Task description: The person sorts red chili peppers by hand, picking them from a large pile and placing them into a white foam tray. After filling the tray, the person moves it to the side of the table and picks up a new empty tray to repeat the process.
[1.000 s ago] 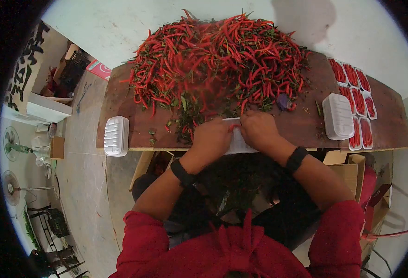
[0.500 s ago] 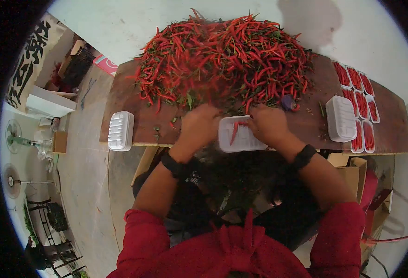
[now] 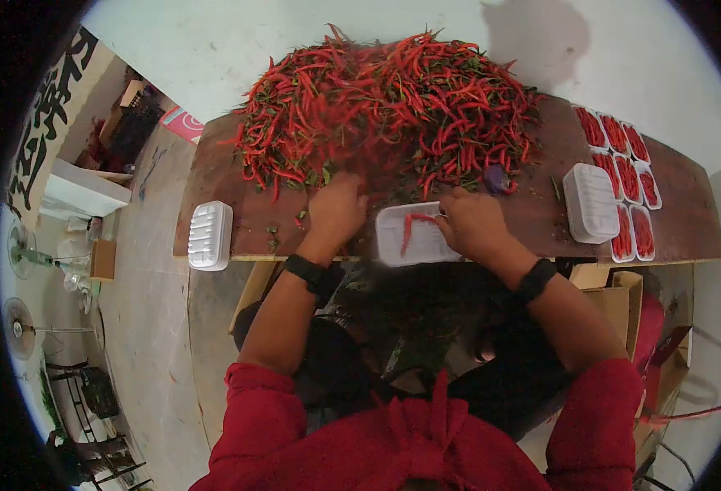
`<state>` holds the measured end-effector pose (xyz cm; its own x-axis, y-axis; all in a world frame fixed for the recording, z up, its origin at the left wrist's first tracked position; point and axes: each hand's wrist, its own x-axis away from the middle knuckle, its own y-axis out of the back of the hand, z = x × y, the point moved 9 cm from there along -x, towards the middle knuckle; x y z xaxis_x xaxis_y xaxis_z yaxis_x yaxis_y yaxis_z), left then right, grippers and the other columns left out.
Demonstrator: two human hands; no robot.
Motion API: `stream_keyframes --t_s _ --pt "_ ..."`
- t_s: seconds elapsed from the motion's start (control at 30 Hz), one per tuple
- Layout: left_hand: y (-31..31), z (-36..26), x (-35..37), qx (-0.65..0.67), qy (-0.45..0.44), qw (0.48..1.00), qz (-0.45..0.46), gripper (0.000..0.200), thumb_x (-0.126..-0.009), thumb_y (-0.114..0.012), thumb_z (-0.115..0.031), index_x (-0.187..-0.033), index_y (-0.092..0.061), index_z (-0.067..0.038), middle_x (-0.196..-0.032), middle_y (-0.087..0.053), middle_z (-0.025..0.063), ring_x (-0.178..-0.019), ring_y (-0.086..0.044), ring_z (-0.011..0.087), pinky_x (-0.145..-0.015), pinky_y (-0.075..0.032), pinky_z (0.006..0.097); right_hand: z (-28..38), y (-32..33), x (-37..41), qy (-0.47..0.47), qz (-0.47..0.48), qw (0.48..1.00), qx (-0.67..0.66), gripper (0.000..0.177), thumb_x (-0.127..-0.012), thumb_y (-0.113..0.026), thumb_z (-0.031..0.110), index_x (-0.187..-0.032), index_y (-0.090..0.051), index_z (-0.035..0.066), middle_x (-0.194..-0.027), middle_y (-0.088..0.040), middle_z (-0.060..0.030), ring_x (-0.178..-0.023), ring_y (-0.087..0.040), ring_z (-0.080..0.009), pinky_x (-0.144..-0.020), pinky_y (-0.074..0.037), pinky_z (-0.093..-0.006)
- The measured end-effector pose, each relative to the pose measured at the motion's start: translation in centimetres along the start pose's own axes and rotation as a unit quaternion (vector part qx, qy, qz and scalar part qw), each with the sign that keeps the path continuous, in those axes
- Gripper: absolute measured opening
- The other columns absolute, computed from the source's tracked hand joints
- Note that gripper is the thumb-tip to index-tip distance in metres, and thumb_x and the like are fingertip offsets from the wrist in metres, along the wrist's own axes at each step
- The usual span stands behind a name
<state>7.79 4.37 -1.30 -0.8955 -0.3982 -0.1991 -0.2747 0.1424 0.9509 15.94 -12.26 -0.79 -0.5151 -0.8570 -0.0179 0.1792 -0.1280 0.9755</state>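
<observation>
A white plastic tray (image 3: pixel 393 250) lies at the table's front edge with a few red chili peppers (image 3: pixel 407 235) inside. Over its right side is my right hand (image 3: pixel 475 222), its fingers pinched at the end of a chili pepper. To the tray's left, my left hand (image 3: pixel 336 211) rests at the front of a big heap of red chilies (image 3: pixel 459 106) with green stems. Its fingers are curled, and whatever is in them is hidden. The middle of the heap, beyond my hands, looks blurred.
Filled chili trays (image 3: pixel 628 177) stand in rows at the right of the brown table (image 3: pixel 680 213). Beside them is a stack of white trays (image 3: pixel 591 204); another stack (image 3: pixel 210 236) is at the left edge. A purple object (image 3: pixel 495 178) lies by the heap. Cardboard boxes (image 3: pixel 622 307) stand below.
My left hand has moved slightly left and away from the tray. The right hand stays over the tray's right side. The whole view has shifted a little.
</observation>
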Motion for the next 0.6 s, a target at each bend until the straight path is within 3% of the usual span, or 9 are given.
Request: stream_keyframes --t_s 0.53,0.6 --pt "-0.7 0.7 0.2 -0.050 0.010 0.998 0.027 0.029 -0.075 -0.061 -0.018 -0.100 -0.057 -0.004 -0.093 -0.058 0.0163 -0.084 -0.060 0.0353 -0.071 -0.050 0.0442 0.2 0.2 0.0 0.021 -0.032 0.999 0.005 0.017 -0.076 -0.063 0.021 -0.083 -0.060 0.006 -0.084 -0.058 -0.0118 -0.075 -0.060 -0.0328 -0.065 -0.048 -0.0429" --pt "0.9 0.2 0.4 -0.011 -0.015 0.999 -0.037 0.017 -0.073 -0.056 -0.013 -0.089 -0.056 -0.005 -0.091 -0.059 0.0170 -0.079 -0.060 0.0368 -0.067 -0.049 0.0460 0.6 0.4 -0.3 0.034 -0.037 0.999 -0.007 0.017 -0.076 -0.063 0.020 -0.084 -0.060 0.006 -0.084 -0.057 -0.0112 -0.075 -0.059 -0.0325 -0.066 -0.048 -0.0428"
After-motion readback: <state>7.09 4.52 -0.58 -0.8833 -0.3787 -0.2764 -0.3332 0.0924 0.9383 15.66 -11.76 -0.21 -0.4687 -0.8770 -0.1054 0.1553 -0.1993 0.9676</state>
